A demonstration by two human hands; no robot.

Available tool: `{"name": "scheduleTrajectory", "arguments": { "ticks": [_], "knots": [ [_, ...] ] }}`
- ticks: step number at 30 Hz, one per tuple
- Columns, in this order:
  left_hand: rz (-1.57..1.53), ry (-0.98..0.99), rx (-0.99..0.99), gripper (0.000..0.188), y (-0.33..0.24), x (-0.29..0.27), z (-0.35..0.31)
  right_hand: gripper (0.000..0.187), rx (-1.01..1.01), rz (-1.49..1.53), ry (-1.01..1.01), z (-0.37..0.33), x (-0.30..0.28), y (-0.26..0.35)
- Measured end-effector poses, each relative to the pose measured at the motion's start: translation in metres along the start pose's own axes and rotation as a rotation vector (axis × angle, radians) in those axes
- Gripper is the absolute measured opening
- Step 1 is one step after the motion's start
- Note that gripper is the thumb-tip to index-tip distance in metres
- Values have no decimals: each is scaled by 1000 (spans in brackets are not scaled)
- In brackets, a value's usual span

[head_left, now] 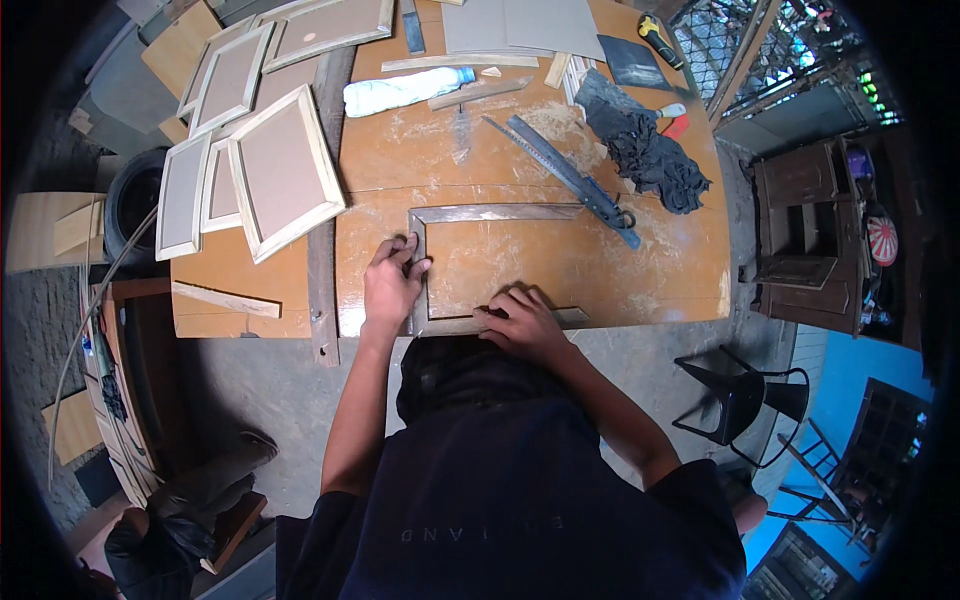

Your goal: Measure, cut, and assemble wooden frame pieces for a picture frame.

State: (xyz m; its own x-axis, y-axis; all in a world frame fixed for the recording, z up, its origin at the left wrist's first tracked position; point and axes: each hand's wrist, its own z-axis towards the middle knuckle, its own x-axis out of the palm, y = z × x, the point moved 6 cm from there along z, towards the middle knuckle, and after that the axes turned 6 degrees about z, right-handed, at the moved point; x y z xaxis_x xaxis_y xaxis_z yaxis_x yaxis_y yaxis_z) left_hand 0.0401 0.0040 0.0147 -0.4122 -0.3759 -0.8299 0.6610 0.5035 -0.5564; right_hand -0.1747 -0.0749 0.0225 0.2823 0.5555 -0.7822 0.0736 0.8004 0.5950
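Note:
On the table in front of me, three narrow wooden strips form an open-sided frame. Around its left strip [419, 290], my left hand [395, 285] is closed, thumb and fingers on either side of the wood. My right hand [522, 320] rests with bent fingers over the near strip [455, 326], by the table's front edge, gripping it. The far strip [500, 212] lies untouched and meets the left strip at a corner. Close to the far strip's right end lie a handsaw [560, 165] and a dark flat bar [620, 232].
Several pale frames with backing boards [285, 175] are piled at the left. A plastic bottle [405, 92], black cloth [650, 150], grey sheets [525, 25] and a yellow-black tool [657, 42] occupy the far side. A black chair [735, 405] stands at right; another person [185, 510] is at lower left.

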Motion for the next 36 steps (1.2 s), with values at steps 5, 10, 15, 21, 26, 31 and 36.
{"name": "scheduleTrajectory", "arguments": {
  "ticks": [5, 10, 15, 21, 26, 31, 36],
  "knots": [
    [15, 14, 10, 48, -3, -2, 2, 39, 11, -15, -21, -5, 2, 5],
    [-20, 35, -32, 42, -5, -4, 2, 40, 22, -35, -55, -8, 4, 9],
    [-67, 70, -53, 43, -2, -2, 4, 39, 22, -53, -55, -10, 7, 7],
    [-56, 58, -47, 43, 0, -1, 6, 33, 41, -58, -25, -8, 4, 9],
    [-87, 77, -71, 42, 3, 1, 7, 30, 92, -37, -17, -8, 8, 11],
    [-96, 30, -18, 42, 6, 0, 6, 32, 111, -52, -23, -7, 7, 6],
    [-116, -2, 24, 41, 5, 2, 6, 33, 226, -102, -78, 5, -27, -30]
  ]
}}
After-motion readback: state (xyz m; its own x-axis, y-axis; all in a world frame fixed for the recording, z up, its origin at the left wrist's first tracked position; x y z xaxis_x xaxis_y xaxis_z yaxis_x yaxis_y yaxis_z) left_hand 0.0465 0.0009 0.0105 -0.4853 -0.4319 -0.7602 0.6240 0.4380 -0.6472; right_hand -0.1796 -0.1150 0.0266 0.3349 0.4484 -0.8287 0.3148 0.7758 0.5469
